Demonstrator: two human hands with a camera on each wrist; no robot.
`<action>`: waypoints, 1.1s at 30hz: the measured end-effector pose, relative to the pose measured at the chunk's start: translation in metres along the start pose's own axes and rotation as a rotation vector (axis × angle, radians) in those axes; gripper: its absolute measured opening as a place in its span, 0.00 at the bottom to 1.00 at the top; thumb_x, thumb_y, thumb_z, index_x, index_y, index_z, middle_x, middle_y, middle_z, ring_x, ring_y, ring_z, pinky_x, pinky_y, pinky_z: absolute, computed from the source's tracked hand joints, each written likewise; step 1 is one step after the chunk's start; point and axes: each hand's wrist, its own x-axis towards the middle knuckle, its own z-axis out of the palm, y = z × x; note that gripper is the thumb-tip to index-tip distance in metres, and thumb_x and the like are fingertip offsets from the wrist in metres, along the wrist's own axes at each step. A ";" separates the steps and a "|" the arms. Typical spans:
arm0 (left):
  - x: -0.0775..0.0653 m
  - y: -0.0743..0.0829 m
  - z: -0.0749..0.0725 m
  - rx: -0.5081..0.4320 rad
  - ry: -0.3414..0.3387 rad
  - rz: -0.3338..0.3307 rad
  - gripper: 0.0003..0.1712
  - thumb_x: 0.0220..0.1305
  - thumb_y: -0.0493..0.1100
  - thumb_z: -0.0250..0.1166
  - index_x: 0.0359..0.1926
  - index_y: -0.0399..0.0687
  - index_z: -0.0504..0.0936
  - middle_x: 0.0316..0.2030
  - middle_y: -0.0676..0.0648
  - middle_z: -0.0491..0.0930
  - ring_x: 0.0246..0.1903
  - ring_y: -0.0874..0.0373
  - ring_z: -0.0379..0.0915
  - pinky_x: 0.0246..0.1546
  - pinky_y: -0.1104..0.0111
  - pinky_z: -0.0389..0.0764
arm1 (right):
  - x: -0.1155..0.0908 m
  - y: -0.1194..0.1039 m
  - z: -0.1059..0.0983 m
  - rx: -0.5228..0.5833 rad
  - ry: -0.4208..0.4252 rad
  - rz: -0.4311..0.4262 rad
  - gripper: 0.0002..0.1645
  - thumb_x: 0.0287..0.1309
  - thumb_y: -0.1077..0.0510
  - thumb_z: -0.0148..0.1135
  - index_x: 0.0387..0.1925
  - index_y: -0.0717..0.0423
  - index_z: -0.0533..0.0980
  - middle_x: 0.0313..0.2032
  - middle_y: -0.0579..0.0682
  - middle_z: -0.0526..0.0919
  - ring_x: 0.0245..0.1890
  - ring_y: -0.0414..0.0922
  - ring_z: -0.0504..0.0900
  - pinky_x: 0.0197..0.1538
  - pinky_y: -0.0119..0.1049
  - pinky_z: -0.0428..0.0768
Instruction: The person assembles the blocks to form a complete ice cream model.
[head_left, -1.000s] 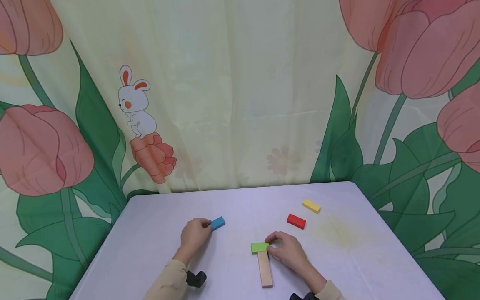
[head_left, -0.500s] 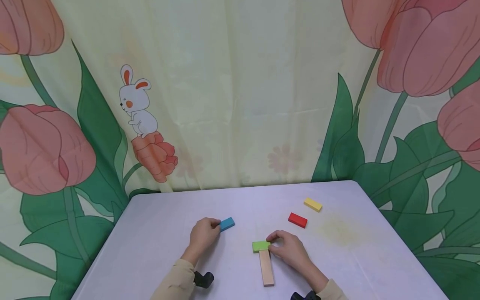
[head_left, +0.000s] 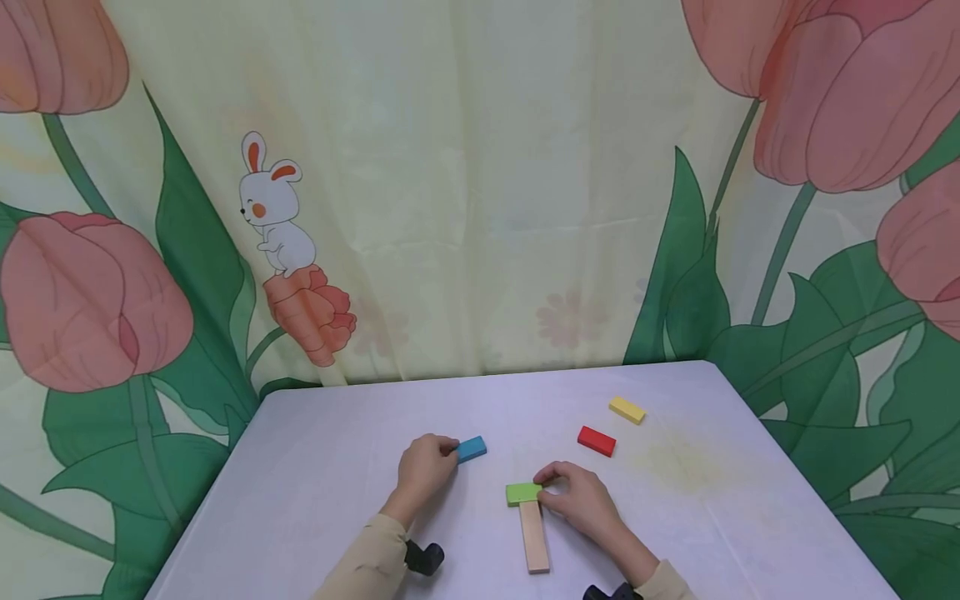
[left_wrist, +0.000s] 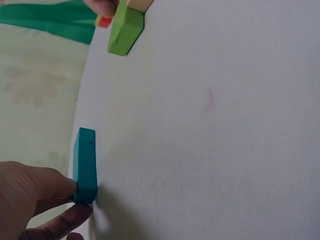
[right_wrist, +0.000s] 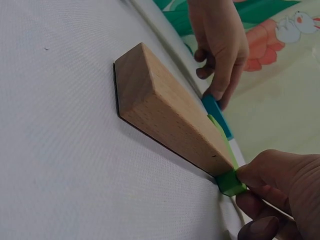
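**Blue block (head_left: pixel 472 449) gripped at its left end, left and far of the green block (head_left: pixel 522 494)**

The far edge of the table (head_left: pixel 337 433) runs along the printed curtain (head_left: pixel 480 208), well beyond both hands; the left edge lies well apart from the left hand (head_left: pixel 427 468). A strip of white cloth (head_left: pixel 476 525) separates the blue block's right end from the green block, and a wider one separates it from the red block (head_left: pixel 596 441). The yellow block (head_left: pixel 627 410) lies nearest the far edge.

The left hand pinches the blue block; its long axis runs mostly left to right, the free end pointing right and slightly far. Whether its underside touches the cloth is hard to tell. The right hand (head_left: pixel 579 497) pinches the green block's right end. That block lies left to right across the far end of the wooden block (head_left: pixel 535 537), whose long axis runs near to far.
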 end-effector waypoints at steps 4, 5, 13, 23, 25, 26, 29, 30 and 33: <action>0.000 0.006 0.005 -0.005 -0.008 0.001 0.11 0.63 0.41 0.71 0.46 0.46 0.92 0.41 0.47 0.90 0.45 0.50 0.85 0.46 0.55 0.85 | 0.001 -0.001 0.000 -0.006 -0.002 -0.001 0.10 0.56 0.58 0.75 0.39 0.43 0.84 0.39 0.38 0.85 0.48 0.44 0.81 0.60 0.57 0.78; 0.000 0.007 0.007 -0.005 -0.010 0.004 0.11 0.63 0.41 0.71 0.46 0.46 0.92 0.41 0.47 0.90 0.45 0.50 0.85 0.46 0.55 0.85 | 0.001 -0.001 0.000 -0.007 -0.002 0.000 0.10 0.56 0.58 0.75 0.39 0.43 0.84 0.39 0.39 0.85 0.48 0.44 0.81 0.60 0.57 0.78; -0.003 0.020 0.015 0.015 -0.026 0.053 0.11 0.63 0.39 0.71 0.46 0.48 0.92 0.35 0.50 0.86 0.34 0.58 0.78 0.37 0.62 0.82 | 0.000 -0.002 -0.001 0.004 -0.004 0.014 0.10 0.56 0.58 0.75 0.39 0.44 0.84 0.39 0.39 0.85 0.48 0.45 0.81 0.60 0.58 0.78; -0.008 0.032 0.023 0.015 -0.058 0.059 0.12 0.64 0.41 0.70 0.47 0.49 0.92 0.34 0.52 0.81 0.32 0.61 0.72 0.36 0.65 0.79 | -0.001 -0.002 0.000 0.004 -0.001 0.020 0.10 0.55 0.58 0.75 0.39 0.44 0.84 0.40 0.39 0.86 0.48 0.44 0.81 0.59 0.57 0.78; -0.009 0.034 0.024 0.018 -0.060 0.064 0.11 0.64 0.41 0.70 0.47 0.50 0.92 0.34 0.52 0.80 0.32 0.61 0.71 0.36 0.65 0.79 | -0.001 -0.002 0.001 0.002 0.002 0.018 0.10 0.55 0.58 0.75 0.39 0.44 0.84 0.40 0.39 0.86 0.48 0.44 0.81 0.59 0.57 0.78; -0.009 0.036 0.025 0.017 -0.063 0.065 0.11 0.64 0.40 0.70 0.47 0.50 0.92 0.34 0.52 0.80 0.32 0.61 0.71 0.35 0.65 0.79 | -0.001 -0.002 0.001 0.001 0.003 0.017 0.10 0.55 0.58 0.75 0.39 0.43 0.84 0.40 0.39 0.86 0.48 0.44 0.81 0.59 0.57 0.78; -0.011 0.039 0.026 0.012 -0.068 0.071 0.11 0.63 0.40 0.70 0.46 0.50 0.92 0.34 0.51 0.80 0.32 0.60 0.72 0.35 0.64 0.79 | 0.000 -0.001 0.001 -0.002 0.005 0.016 0.10 0.55 0.57 0.75 0.39 0.43 0.84 0.39 0.39 0.86 0.48 0.44 0.81 0.59 0.57 0.78; -0.012 0.040 0.027 0.012 -0.068 0.073 0.11 0.63 0.40 0.70 0.46 0.50 0.92 0.35 0.51 0.81 0.32 0.60 0.72 0.35 0.63 0.79 | 0.000 -0.001 0.001 -0.001 0.005 0.016 0.10 0.55 0.57 0.76 0.39 0.43 0.84 0.39 0.39 0.86 0.48 0.44 0.81 0.59 0.57 0.78; -0.013 0.043 0.028 0.018 -0.075 0.081 0.11 0.63 0.41 0.70 0.46 0.51 0.92 0.36 0.51 0.82 0.33 0.60 0.73 0.36 0.62 0.80 | 0.000 -0.001 0.000 0.004 0.000 0.023 0.10 0.55 0.57 0.76 0.39 0.44 0.84 0.39 0.39 0.86 0.48 0.44 0.81 0.59 0.57 0.79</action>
